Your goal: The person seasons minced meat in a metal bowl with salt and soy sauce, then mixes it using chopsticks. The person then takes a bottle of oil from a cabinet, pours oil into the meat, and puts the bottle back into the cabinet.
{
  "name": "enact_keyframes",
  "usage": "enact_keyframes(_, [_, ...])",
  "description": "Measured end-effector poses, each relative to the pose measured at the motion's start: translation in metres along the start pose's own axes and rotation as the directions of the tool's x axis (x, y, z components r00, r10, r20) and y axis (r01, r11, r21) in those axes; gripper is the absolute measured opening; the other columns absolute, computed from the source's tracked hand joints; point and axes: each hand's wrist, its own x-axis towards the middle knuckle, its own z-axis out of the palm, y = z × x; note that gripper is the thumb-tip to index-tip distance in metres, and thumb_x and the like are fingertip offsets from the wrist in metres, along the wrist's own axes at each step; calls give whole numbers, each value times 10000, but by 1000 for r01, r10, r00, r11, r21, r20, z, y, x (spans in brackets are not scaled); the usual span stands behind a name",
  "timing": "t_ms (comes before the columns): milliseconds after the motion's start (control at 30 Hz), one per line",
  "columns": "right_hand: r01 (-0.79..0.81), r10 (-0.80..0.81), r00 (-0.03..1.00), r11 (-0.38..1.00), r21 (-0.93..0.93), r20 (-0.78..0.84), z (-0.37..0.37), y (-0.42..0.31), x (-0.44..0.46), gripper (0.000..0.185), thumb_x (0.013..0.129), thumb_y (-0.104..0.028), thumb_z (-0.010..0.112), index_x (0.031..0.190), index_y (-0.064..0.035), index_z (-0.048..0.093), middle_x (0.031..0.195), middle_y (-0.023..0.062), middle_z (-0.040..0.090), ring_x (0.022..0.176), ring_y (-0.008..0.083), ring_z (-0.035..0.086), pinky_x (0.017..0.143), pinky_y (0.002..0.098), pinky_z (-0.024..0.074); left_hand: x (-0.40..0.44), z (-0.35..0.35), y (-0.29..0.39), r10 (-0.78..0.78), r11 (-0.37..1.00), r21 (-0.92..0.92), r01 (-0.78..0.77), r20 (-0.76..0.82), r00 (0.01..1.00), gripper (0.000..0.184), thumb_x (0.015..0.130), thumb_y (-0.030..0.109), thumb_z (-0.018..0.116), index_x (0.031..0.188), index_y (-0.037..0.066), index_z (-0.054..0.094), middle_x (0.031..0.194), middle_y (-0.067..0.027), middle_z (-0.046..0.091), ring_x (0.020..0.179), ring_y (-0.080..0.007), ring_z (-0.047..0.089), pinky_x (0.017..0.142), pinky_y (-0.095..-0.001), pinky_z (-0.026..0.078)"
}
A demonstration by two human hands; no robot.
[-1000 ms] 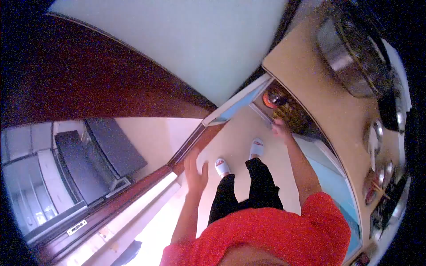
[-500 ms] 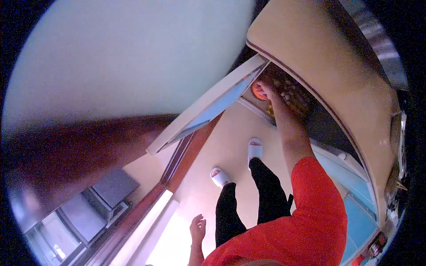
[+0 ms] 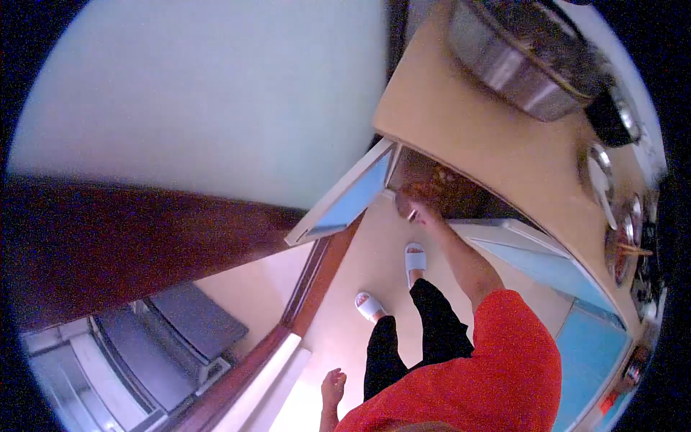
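Note:
My right hand (image 3: 427,215) is at the front of an open low cabinet (image 3: 471,193), its fingers closed round a small object with a pale, shiny part. Blur and the dark interior hide what this object is. Brownish items (image 3: 440,176) lie inside the cabinet, too dim to tell apart. One blue-and-white door (image 3: 349,198) stands open left of the hand, and another (image 3: 533,252) stands open to its right. My left hand (image 3: 333,387) hangs low beside my body, fingers loosely curled and thumb apart, with nothing seen in it.
Above the cabinet, a tan counter (image 3: 497,140) holds a large metal pot (image 3: 504,65) and a dish with a light utensil (image 3: 601,183). A dark red door frame (image 3: 306,288) stands at the left. My white slippers (image 3: 415,261) are on the pale floor (image 3: 385,252).
My right hand went into the cabinet near an orange-red item, then came back toward its front edge. My left hand dropped from the door frame to my side. The view has shifted.

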Motion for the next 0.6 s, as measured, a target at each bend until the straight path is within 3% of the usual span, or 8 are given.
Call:
enact_keyframes(33, [-18,21,1000,993,119,-20,48,-36,-47,319,757,-331,651,988,-124,573,839,2,605,661,130,544,504,256,398,12,-8,8,3,1000,5,-3,-6,1000,372,779,246,644,1070,28,561,879,-112,641,818,-186,615,726,-296,487])
enact_keyframes(67, [-120,90,989,954,275,119,72,-45,-61,254,768,-305,652,913,-113,572,747,-8,585,570,81,503,426,214,346,30,-22,20,23,1000,16,-23,-9,1000,393,775,253,651,1082,28,552,888,-112,638,826,-188,613,728,-297,486])
enact_keyframes(167, [-244,204,961,942,232,185,105,-82,-150,200,793,-274,631,851,-98,556,566,-61,442,427,30,357,346,181,226,73,-23,47,177,983,-37,-177,-4,984,486,747,261,687,1133,27,509,949,-116,621,852,-190,604,726,-302,485])
enact_keyframes(233, [-282,271,958,948,148,92,101,-73,-186,212,801,-282,619,842,-85,551,510,-84,351,382,18,276,326,180,180,97,-23,67,343,938,30,-345,54,938,624,714,272,724,1202,10,436,1043,-146,582,908,-218,581,775,-324,471])
enact_keyframes(300, [-133,106,975,982,132,197,105,-104,-262,243,820,-303,589,862,-66,552,514,-92,326,375,16,255,323,184,171,85,-27,116,557,809,207,-551,33,830,759,678,272,753,1254,-20,356,1167,-196,489,1050,-283,497,874,-375,416])
enact_keyframes(367, [-28,-6,962,992,123,273,115,-151,-335,288,839,-323,553,899,-41,552,521,-97,318,370,13,243,319,185,169,42,-46,206,744,637,255,-728,47,667,878,654,300,762,1295,-41,269,1261,-240,371,1161,-359,373,962,-419,325])
enact_keyframes(433, [65,-99,940,991,114,326,123,-202,-398,346,859,-341,512,954,-11,552,530,-98,328,366,8,238,315,185,173,44,-46,237,855,428,380,-820,124,504,960,625,339,770,1317,-36,220,1293,-254,309,1184,-398,312,985,-446,283])
enact_keyframes(600, [277,-378,790,922,270,483,119,-281,-532,447,891,-313,447,1155,47,477,629,-95,357,392,-8,265,324,165,217,-45,-31,341,984,178,-11,-984,-9,178,998,571,345,795,1301,-23,223,1243,-227,360,1139,-359,371,961,-431,313])
